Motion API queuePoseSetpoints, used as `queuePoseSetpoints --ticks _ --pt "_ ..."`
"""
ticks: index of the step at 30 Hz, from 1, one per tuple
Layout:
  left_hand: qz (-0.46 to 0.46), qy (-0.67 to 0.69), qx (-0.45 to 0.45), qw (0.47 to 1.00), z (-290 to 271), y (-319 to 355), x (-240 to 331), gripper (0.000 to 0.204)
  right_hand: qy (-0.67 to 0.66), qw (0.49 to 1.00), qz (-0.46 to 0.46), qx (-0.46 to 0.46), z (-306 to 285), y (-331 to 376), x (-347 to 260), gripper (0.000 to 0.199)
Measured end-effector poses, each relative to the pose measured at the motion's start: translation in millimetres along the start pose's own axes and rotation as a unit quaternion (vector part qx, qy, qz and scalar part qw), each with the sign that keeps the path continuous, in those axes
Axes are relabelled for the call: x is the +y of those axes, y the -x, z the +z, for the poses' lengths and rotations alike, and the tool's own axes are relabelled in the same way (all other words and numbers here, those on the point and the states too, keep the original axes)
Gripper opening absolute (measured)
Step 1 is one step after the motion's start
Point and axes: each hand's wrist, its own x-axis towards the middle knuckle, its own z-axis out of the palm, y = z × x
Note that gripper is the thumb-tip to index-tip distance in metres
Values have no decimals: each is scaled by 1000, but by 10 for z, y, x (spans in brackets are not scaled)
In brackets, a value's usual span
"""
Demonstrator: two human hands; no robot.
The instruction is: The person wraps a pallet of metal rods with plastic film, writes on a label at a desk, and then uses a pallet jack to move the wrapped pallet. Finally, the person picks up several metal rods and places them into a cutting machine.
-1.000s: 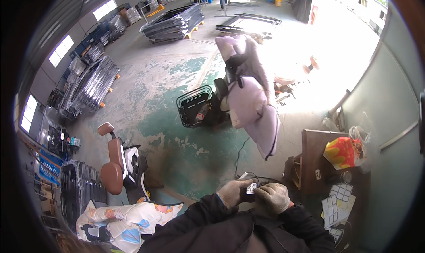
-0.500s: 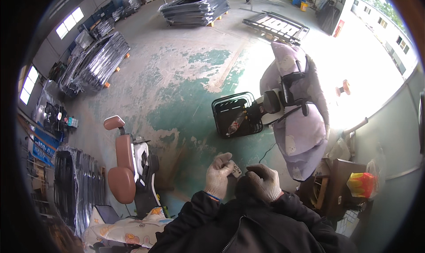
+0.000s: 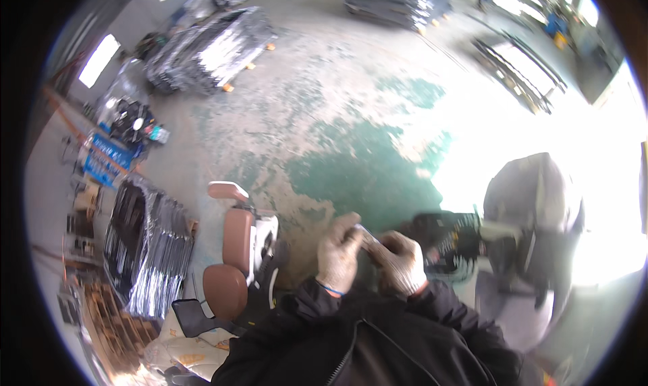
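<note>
My left hand point(image 3: 337, 252), in a whitish knit work glove, is closed with thumb and fingertips on a small, flat, pale tag point(image 3: 366, 235). The tag is tilted, so mostly its narrow side shows. Close beside it, my right hand point(image 3: 403, 263), gloved alike, has its fingers curled at the tag's lower end and appears to pinch it. Both hands are in front of my dark jacket, above the floor. Motion blurs the fingertips a little.
On the left stands a scooter with a brown seat point(image 3: 225, 293). A second scooter with a black basket point(image 3: 442, 241) and a greyish padded cover point(image 3: 530, 197) is on the right, blurred. Wrapped stacks of frames point(image 3: 152, 251) line the left side; a frame stack point(image 3: 398, 2) sits farther back.
The view has swung left, so the scooters and stacks sit farther right. My hands have come closer together, and the tag, earlier face-up with dark markings showing, is now tilted between them.
</note>
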Motion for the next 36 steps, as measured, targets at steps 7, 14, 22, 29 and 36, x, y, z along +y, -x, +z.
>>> queuePoseSetpoints --ticks 7,14,22,29,36 --pt "-44 63 27 997 -743 -1960 -354 24 6 1000 23 -12 425 -1927 8 17" --pt "-129 111 10 985 -1794 -4157 -350 22 3 989 22 144 780 -3619 -191 24" --pt "-217 6 67 974 -2854 -6248 -984 21 -6 962 70 264 822 -5562 -334 25" --pt "-473 -294 97 825 -3951 -7726 -2030 35 107 968 64 217 923 -8410 -751 28" --pt "-416 517 417 621 -4809 -9670 -1986 37 265 955 -34 131 1018 -11005 -2023 32"
